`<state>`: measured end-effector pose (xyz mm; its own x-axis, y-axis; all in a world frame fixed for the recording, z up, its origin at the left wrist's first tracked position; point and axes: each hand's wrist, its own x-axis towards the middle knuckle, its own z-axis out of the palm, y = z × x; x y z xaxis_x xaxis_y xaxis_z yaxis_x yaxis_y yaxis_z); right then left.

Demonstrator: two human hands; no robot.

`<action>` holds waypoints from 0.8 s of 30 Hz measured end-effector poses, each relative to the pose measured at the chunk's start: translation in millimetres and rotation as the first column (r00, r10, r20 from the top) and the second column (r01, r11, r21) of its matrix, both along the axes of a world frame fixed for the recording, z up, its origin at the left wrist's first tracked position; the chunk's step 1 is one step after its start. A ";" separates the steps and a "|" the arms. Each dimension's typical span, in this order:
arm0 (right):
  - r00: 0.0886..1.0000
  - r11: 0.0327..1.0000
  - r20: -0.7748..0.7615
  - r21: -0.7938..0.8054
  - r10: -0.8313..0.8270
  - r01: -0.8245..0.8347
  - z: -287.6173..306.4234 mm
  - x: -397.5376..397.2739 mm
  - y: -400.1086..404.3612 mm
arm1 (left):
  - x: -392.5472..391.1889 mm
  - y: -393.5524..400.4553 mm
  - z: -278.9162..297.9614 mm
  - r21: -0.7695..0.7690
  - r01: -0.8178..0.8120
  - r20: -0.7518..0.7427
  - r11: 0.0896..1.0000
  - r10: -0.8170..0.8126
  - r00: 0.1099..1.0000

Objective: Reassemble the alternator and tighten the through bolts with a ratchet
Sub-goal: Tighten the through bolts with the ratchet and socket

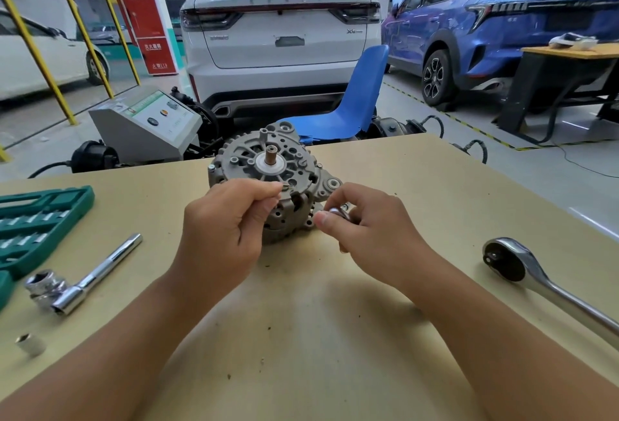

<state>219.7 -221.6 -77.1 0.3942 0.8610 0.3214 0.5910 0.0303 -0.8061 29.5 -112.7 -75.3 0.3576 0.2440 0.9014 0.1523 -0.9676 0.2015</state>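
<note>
Pinching a thin through bolt (287,187) at the alternator (273,172) rim, left hand (222,223) curled tight around it; alternator sits mid-table (318,320), shaft end up. Right hand (371,226) grips a small chrome socket (336,212) just beside the housing. Ratchet (536,283) lies untouched at right, extension bar (97,276) and green socket case (37,223) at left.

A single head-worn wide-angle view is given, looking forward and down from just above the table (335,337). The nearby worktop is taken in up close; parked cars and the workshop floor are seen farther off.
</note>
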 end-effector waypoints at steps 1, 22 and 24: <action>1.000 1.000 -0.010 0.003 0.001 -0.001 0.3 0.4 -0.2 | -0.3 -0.1 -0.7 -0.012 -0.008 0.004 1.000 0.008 1.000; 0.999 1.000 -0.029 -0.002 -0.019 0.019 6.9 2.1 -3.0 | 2.8 -2.4 2.7 0.065 -0.024 -0.038 0.998 0.027 0.999; 0.999 1.000 -0.034 -0.008 -0.018 0.018 6.6 1.9 -2.9 | 3.7 -4.0 3.8 0.083 -0.027 -0.050 0.996 0.031 0.998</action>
